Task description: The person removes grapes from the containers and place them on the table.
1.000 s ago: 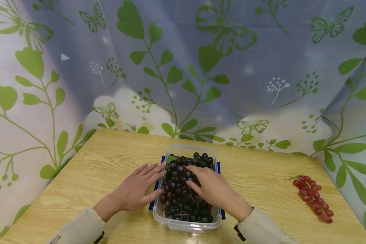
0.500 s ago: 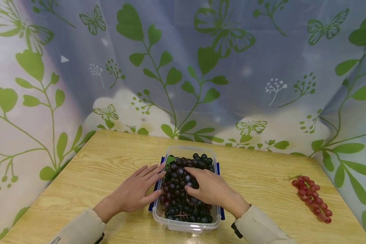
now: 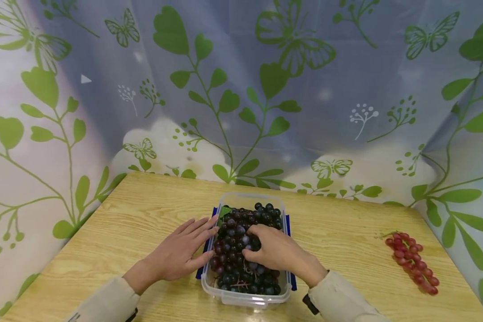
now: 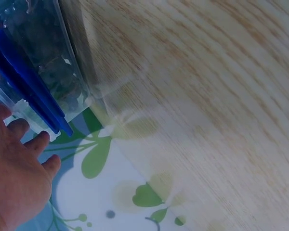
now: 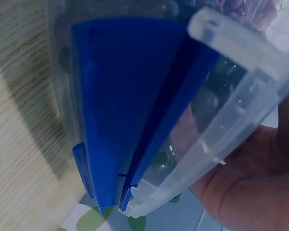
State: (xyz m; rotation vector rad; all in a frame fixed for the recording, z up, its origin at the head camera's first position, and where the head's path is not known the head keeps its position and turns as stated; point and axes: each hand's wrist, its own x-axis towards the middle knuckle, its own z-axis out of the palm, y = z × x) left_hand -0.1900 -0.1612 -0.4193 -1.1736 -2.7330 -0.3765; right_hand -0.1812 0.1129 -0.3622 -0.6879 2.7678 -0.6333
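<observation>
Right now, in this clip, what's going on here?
A person's right hand is over an open clear container, curled around some of the dark grapes in it. The left hand, fingers straight, rests at the container's left edge. A bunch of red grapes lies apart on the wooden table, off to the right.

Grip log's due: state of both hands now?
Left hand: open, beside the clear rectangular plastic box.
Right hand: holding round, dark purple grapes.
</observation>
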